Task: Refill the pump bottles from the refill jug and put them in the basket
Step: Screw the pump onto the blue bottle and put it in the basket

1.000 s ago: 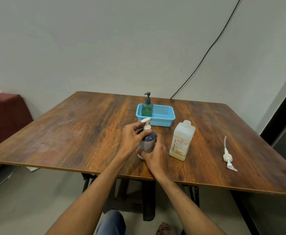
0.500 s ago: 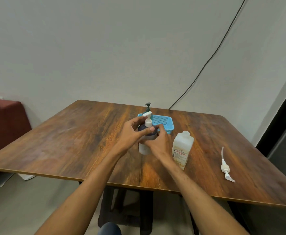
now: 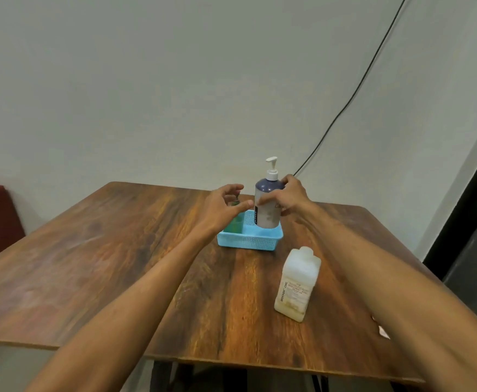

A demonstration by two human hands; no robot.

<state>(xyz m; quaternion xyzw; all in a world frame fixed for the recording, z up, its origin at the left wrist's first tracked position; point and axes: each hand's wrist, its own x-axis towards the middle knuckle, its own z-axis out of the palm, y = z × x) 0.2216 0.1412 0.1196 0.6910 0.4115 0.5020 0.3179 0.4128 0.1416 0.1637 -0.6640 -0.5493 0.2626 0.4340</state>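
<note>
Bottle [image 3: 268,206] gripped by right hand [image 3: 291,198] over basket [image 3: 248,242]; left hand [image 3: 219,210] open beside it.

glossy wood table [image 3: 90,264], plastic basket [image 3: 248,241]

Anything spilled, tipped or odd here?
Nothing spilled: the white refill jug stands upright on the wooden table; right hand holds the dark blue pump bottle upright at the light blue basket. A white bit beside the right forearm is mostly hidden.
</note>
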